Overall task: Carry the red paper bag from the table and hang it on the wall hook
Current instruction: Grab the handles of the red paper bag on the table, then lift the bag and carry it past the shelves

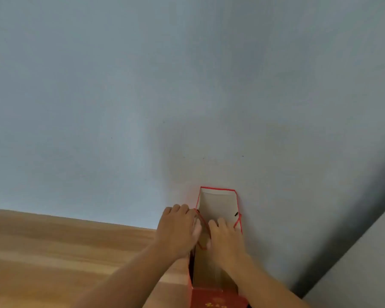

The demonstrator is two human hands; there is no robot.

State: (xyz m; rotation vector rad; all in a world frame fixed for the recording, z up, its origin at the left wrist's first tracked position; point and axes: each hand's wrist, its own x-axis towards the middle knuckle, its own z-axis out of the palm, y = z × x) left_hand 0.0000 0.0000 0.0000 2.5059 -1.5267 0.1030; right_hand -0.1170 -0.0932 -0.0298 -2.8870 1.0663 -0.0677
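Observation:
The red paper bag (217, 202) is seen from above against the pale wall, its mouth wide and its beige inside showing. Its red outer face with gold print (218, 301) shows at the bottom edge. My left hand (178, 227) grips the bag's left rim, where a red cord handle (203, 235) loops down between my hands. My right hand (226, 237) lies over the mouth with its fingers curled on the near side, next to the other cord handle (238, 222). I cannot make out a wall hook; a small dark mark (236, 214) sits inside the right rim.
A wooden table (65, 252) fills the lower left, its far edge against the wall (187, 85). A lighter wall surface (365, 263) angles in at the lower right, forming a corner.

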